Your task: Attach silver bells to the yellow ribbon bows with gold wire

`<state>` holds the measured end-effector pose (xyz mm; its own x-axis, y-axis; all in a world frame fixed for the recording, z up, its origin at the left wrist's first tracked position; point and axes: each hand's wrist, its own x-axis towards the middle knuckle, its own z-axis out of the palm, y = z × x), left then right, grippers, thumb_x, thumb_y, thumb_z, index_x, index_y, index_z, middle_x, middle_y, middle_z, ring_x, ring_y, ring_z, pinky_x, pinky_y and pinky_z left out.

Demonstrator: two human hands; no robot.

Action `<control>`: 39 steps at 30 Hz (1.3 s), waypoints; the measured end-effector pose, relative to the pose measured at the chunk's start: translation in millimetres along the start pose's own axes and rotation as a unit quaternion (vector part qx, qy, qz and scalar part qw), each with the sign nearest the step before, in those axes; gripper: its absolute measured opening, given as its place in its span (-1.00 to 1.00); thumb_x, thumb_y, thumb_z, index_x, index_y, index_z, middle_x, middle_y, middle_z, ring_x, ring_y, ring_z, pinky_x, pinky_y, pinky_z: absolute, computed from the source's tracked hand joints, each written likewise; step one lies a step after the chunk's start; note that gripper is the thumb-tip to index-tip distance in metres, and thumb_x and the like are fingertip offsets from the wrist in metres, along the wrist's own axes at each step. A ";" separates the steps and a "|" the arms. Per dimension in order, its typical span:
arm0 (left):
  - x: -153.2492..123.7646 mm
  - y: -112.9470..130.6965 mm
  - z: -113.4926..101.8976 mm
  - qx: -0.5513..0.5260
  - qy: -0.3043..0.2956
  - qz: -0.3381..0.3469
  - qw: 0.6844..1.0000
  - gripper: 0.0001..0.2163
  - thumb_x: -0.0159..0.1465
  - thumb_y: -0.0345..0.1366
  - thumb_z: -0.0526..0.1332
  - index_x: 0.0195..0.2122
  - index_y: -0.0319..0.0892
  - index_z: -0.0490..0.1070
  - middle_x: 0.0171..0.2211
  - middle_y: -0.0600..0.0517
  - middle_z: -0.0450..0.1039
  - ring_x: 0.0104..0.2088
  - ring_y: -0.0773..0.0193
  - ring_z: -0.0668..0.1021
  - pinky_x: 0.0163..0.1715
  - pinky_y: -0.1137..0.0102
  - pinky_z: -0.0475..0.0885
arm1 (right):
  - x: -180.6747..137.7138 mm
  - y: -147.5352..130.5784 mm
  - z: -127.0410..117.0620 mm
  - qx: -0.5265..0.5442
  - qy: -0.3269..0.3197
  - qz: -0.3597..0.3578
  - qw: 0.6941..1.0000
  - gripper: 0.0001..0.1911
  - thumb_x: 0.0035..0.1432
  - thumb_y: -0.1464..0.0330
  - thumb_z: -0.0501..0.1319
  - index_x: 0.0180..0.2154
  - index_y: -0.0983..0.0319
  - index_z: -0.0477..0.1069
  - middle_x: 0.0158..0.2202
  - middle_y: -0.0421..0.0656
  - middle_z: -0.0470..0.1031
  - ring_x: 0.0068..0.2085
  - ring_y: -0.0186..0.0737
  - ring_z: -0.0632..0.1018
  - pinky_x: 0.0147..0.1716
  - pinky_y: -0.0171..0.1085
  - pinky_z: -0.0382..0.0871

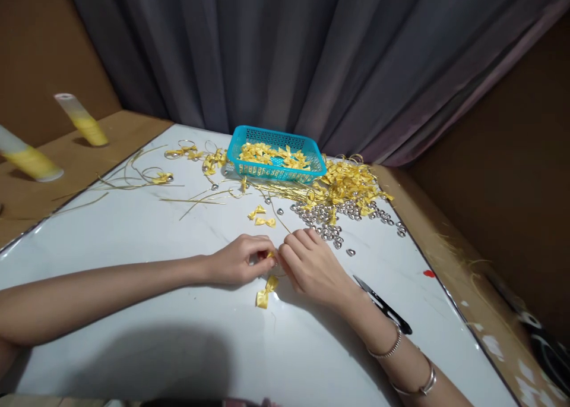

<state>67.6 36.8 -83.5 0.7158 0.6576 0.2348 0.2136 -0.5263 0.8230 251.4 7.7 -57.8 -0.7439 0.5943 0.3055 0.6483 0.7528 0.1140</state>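
Observation:
My left hand (244, 258) is closed in a pinch, with a bit of a yellow ribbon bow (270, 255) showing between thumb and forefinger. Right beside it, my right hand (312, 264) has its fingers curled round a thin gold cord (282, 221), whose end sticks out above the knuckles. Its fingertips are hidden from me. Just below both hands lies a larger yellow bow (266, 294). Two small bows (265, 221) rest a little beyond the hands. Black-handled thread snips (385, 306) lie beside my right forearm.
A turquoise basket (276, 172) of yellow bows stands at the back. Right of it are a heap of bows (351, 181) and scattered silver heart-shaped beads (329, 232). Gold cords (196, 200) lie left. Two yellow-wound tubes (86, 125) stand far left; dark scissors (545, 341) lie right.

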 end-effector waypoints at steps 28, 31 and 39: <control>8.4 -7.1 -2.2 -0.148 -0.117 -0.129 0.974 -0.89 0.08 -0.41 0.07 -0.57 -0.24 0.29 -0.61 0.13 0.29 -0.56 0.42 0.30 -0.54 0.52 0.17 | 0.0 4.8 -17.2 0.110 0.231 0.014 0.967 -0.77 0.18 0.60 -0.03 -0.44 0.20 0.09 -0.54 -0.17 0.18 -0.45 -0.24 0.18 -0.48 -0.23 0.10; 8.8 -4.6 -2.0 -0.143 -0.117 -0.136 0.973 -0.88 0.09 -0.39 0.07 -0.57 -0.24 0.29 -0.62 0.13 0.29 -0.56 0.42 0.30 -0.55 0.52 0.18 | -1.1 4.6 -17.5 0.105 0.253 0.008 0.962 -0.78 0.18 0.60 -0.03 -0.44 0.20 0.09 -0.54 -0.17 0.18 -0.46 -0.25 0.19 -0.49 -0.23 0.10; 8.6 -5.9 0.4 -0.129 -0.110 -0.130 0.977 -0.88 0.10 -0.38 0.09 -0.56 -0.24 0.30 -0.63 0.12 0.29 -0.58 0.42 0.30 -0.55 0.52 0.18 | -3.8 4.3 -12.0 0.118 0.267 0.045 0.955 -0.79 0.20 0.58 -0.01 -0.43 0.22 0.17 -0.54 -0.15 0.24 -0.44 -0.24 0.24 -0.46 -0.23 0.16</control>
<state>72.7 45.4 -86.5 0.7910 0.6047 -0.0934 0.2536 -0.1850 0.9494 259.0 5.3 -47.2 -0.4560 0.4784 0.7505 0.6043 0.7855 -0.1335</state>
